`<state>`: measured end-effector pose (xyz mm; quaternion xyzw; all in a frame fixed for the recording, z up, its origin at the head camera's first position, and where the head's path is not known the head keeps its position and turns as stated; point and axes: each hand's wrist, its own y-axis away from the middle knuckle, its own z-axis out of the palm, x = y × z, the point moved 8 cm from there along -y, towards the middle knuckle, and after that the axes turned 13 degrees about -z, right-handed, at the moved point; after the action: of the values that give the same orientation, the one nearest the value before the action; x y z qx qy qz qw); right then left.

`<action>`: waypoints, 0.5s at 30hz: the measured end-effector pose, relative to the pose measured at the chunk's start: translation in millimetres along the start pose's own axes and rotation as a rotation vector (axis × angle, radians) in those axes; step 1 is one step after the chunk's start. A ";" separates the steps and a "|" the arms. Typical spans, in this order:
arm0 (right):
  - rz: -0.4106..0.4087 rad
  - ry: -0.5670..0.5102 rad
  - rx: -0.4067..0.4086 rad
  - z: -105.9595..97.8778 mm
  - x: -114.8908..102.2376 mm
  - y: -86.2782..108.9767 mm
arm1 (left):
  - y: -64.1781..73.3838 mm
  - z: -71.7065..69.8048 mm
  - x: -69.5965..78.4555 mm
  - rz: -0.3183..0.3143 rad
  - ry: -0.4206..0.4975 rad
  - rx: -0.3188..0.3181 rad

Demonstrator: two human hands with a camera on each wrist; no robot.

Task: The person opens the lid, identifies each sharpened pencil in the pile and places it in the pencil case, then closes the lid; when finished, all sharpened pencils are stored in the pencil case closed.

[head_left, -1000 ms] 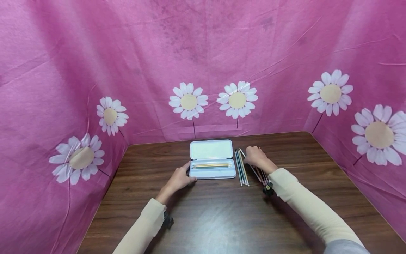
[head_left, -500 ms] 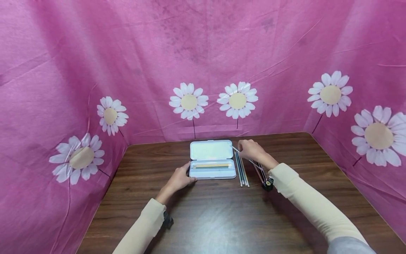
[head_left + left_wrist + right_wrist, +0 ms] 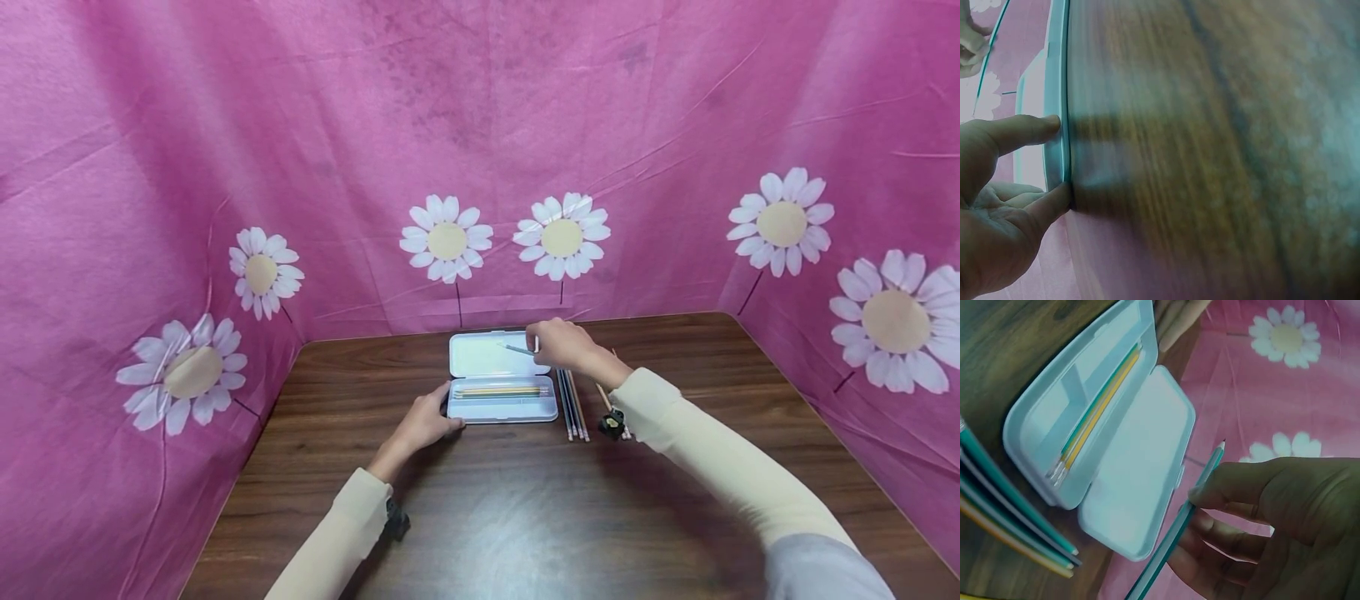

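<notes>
Just right of centre, my right grip [image 3: 564, 342] pinches a green pencil [image 3: 1157, 562] — my left grip [image 3: 422, 423] holds the open case [image 3: 495, 412] by its left end.

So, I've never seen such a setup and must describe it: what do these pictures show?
There's no robot, just a person's bare left hand and right hand. The wide picture comes from a camera worn on the head; the two close ones from wrist cameras. On the wood-grained table lies an open, pale pencil case with pencils inside; more pencils lie beside it. The left hand grips the case's edge; the right hand pinches a green-and-white pencil near the lid.
</notes>
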<state>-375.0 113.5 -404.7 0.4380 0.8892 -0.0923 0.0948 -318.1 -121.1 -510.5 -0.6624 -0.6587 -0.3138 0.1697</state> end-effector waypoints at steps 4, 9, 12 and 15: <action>-0.039 0.030 -0.028 1.3 -18.4 -8.7 | -0.7 0.5 0.0 0.002 -0.010 0.004; -0.096 0.049 -0.058 6.2 -39.0 -18.4 | -1.3 0.5 0.0 0.005 -0.009 0.003; -0.129 0.070 -0.070 10.6 -48.8 -24.7 | -1.6 0.2 -0.6 0.005 -0.004 0.004; -0.151 0.094 -0.088 17.3 -56.0 -29.9 | -1.9 0.4 -0.9 0.003 -0.006 0.000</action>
<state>-363.7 48.7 -405.1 0.3689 0.9264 -0.0396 0.0650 -319.9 -121.4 -511.8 -0.6644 -0.6583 -0.3115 0.1682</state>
